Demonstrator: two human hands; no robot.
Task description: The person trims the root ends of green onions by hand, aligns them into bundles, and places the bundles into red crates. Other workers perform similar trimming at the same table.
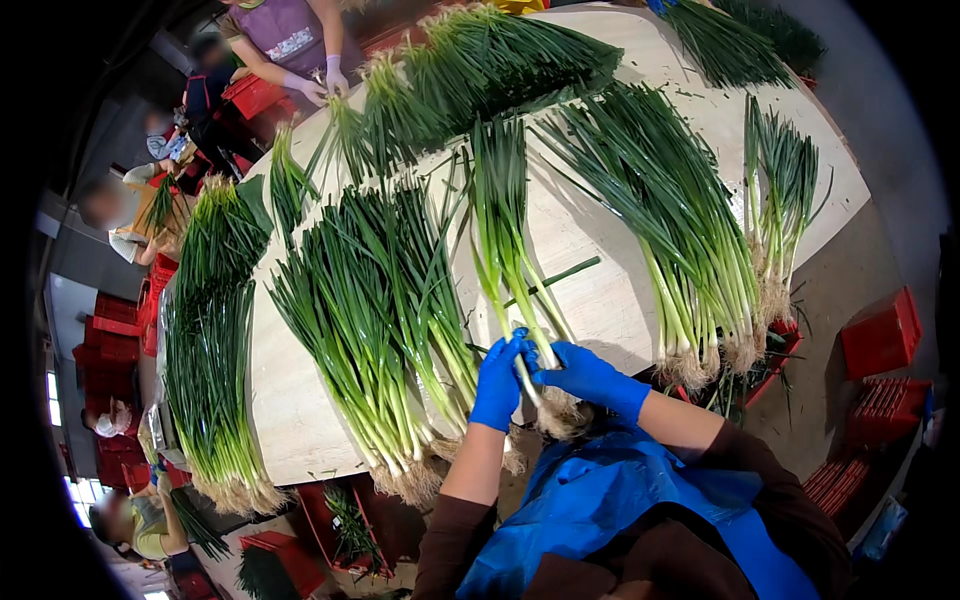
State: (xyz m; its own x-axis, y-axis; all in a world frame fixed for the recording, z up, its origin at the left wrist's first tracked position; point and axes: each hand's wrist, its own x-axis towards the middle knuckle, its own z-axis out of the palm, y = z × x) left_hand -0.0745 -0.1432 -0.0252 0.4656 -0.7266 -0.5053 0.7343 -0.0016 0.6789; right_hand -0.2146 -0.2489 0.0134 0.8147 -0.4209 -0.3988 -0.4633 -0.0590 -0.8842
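Note:
Both of my hands wear blue gloves at the near edge of a pale wooden table [300, 427]. My left hand [499, 381] grips the white lower stem of a green onion [487, 277] whose leaves point away from me. Close on its right, my right hand [589, 375] is closed around the lower stems of the same small bunch. The roots [559, 412] hang below my fingers, past the table edge. A loose cut leaf [562, 279] lies just beyond my hands. One larger pile of green onions [360, 322] lies to the left, and another [675, 232] to the right.
Across the table a co-worker's gloved hands [326, 88] touch green onions. More piles [214, 375] line the left side and the far side [487, 75]. Red crates with leaf scraps stand below the near edge [349, 525]; another red crate [881, 334] is at right. Other people work at left.

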